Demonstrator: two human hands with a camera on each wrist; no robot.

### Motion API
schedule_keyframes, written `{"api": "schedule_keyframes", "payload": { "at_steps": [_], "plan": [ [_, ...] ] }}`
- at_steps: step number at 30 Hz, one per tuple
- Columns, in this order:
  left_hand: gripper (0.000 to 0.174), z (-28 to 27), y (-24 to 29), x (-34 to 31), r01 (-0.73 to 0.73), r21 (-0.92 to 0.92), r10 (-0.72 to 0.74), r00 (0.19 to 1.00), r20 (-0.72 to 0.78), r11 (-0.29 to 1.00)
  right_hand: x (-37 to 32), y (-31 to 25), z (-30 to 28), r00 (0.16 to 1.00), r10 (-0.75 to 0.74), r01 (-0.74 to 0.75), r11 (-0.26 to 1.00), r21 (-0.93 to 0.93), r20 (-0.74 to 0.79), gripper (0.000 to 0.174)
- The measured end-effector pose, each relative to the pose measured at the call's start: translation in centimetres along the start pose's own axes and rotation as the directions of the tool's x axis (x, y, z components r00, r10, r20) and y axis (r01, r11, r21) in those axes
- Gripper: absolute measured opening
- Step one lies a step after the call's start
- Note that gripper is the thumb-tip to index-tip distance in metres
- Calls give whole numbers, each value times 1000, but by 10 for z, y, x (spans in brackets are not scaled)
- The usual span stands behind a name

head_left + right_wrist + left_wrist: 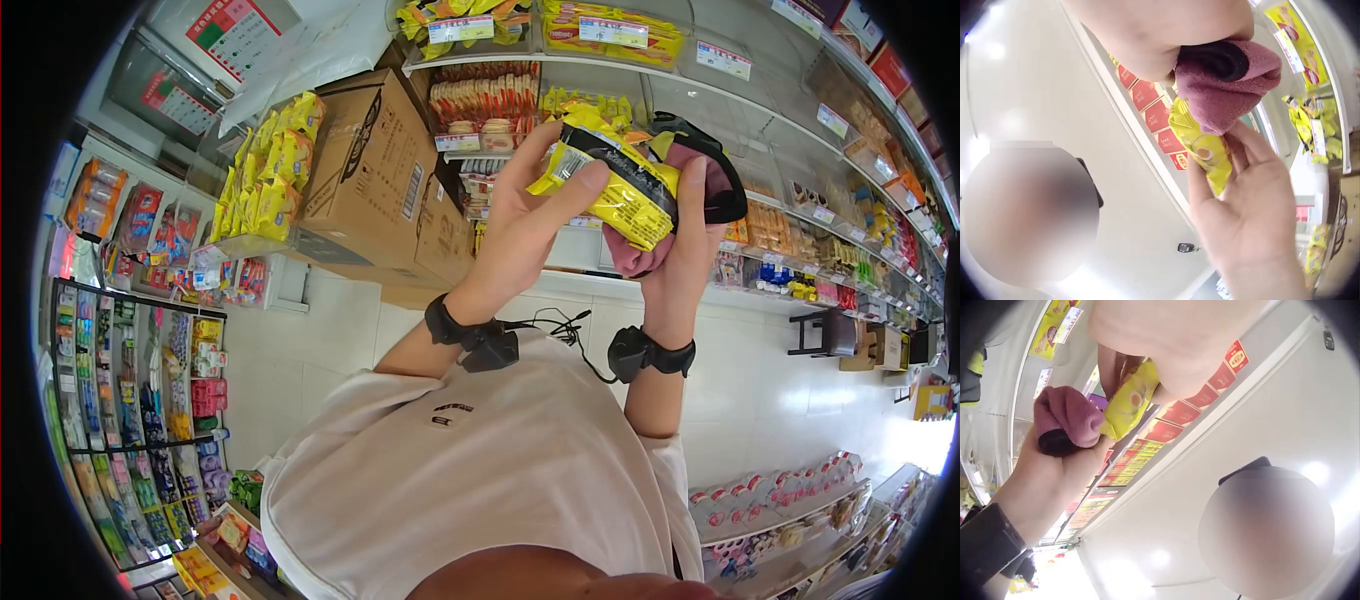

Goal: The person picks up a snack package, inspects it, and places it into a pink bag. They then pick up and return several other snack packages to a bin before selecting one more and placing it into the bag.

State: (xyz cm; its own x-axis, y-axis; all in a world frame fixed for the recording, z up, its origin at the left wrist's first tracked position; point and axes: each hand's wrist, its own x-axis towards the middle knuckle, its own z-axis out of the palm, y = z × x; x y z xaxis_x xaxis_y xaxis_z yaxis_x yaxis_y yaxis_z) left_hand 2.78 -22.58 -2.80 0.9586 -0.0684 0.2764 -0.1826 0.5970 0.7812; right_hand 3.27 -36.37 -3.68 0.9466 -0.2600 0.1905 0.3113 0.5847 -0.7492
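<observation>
In the head view my left hand (528, 205) holds a yellow and black snack packet (636, 208) by its left side, thumb across the front. My right hand (684, 245) grips a bunched pink cloth with black edging (728, 190), and its thumb lies at the packet's right edge. Part of the cloth hangs below the packet. From the right wrist, the pink cloth (1235, 103) overlaps the upper end of the yellow packet (1209, 153), whose lower end rests against the left hand's fingers (1199, 178). The left wrist view shows the cloth (1066, 415) beside the packet (1132, 403).
Ahead are shop shelves with packaged snacks and price tags (613, 32). A cardboard box (365, 170) stands at the left beside a clear bin of yellow packets (275, 185). A hanging rack of goods (135, 400) is at the far left. Black cables (565, 325) run between the wrist straps.
</observation>
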Motion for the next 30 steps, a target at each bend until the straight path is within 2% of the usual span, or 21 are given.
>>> {"api": "schedule_keyframes", "payload": {
  "at_steps": [2,5,6,9,10,12,15,19,22,24,28,30],
  "plan": [
    [47,5,-4,2,-53,113,51,999,18,992,5,-5,-11,999,-2,2,1000,-17,-38,25],
    [47,19,-3,4,-171,292,181,983,-7,941,18,4,-25,986,-164,163,977,-137,4,26],
    [48,18,-6,6,-246,376,249,968,40,893,12,-6,-23,990,-129,139,967,-214,58,28],
    [49,27,-6,8,-282,384,278,958,68,879,19,6,-27,991,-105,118,978,-174,78,28],
    [48,26,-6,9,-278,391,275,959,65,877,16,-1,-24,998,0,7,992,-123,56,27],
    [48,23,-6,16,-277,396,272,960,70,876,23,0,-24,996,-16,28,989,-143,88,26],
    [37,21,-7,30,-294,420,285,955,86,858,33,4,-25,991,-86,105,974,-200,99,24],
    [45,10,-6,54,-148,300,131,988,78,942,51,13,-31,983,-167,183,933,-310,79,25],
    [46,-7,-8,77,-111,273,105,994,38,956,70,20,-19,992,-83,65,983,-170,-99,28],
    [47,-25,-10,100,-123,250,116,992,45,960,81,26,-4,999,-38,30,974,-223,-34,30],
    [48,-73,3,140,-321,326,294,947,132,889,119,54,37,995,80,-60,955,-292,57,34],
    [48,-90,12,155,-294,319,271,956,114,901,130,67,53,989,136,-116,951,-285,52,33]
  ]
}}
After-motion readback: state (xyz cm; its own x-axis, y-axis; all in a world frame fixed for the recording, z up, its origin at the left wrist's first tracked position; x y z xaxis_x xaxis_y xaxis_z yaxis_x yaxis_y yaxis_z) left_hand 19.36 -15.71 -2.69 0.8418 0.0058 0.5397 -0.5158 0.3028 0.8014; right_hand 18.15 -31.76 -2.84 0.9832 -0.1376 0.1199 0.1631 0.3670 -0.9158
